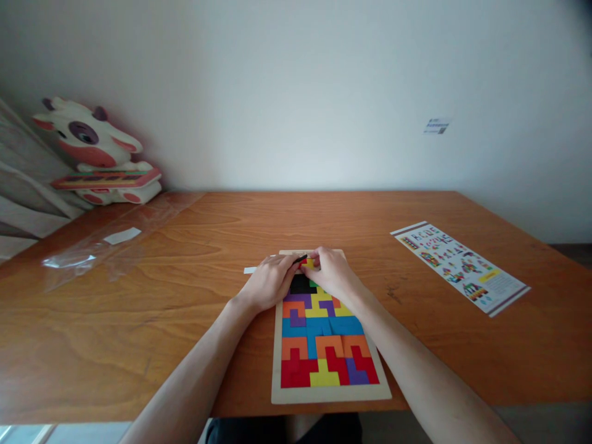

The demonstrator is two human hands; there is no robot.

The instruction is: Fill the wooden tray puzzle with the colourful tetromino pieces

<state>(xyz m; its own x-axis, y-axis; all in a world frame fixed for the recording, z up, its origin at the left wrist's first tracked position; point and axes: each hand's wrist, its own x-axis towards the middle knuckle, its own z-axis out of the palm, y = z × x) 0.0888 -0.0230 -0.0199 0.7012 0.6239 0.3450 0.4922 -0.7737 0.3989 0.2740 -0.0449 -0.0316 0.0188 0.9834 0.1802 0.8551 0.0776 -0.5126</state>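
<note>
A pale wooden puzzle board [330,395] filled with coloured block pieces lies lengthwise in front of me. Over its far end, my left hand [272,280] is closed, its fingertips on a thin black puzzle piece [300,258] that looks tilted. Facing it from the other side, my right hand [333,270] has its thumb and fingers pinched around a yellow puzzle piece [309,264]; red shows beside it. Whether this yellow piece is raised or lies in the board is hard to tell. Fingers partly hide the board's far rows. Lower down, blue pieces [296,327] overlap unevenly.
A printed pattern sheet [460,265] lies on the wooden table [222,216] to the right. At the left are a clear plastic bag [92,256] and a cow-shaped toy keyboard [106,154]. A white strip [250,270] shows beside my left hand. The wall stands behind.
</note>
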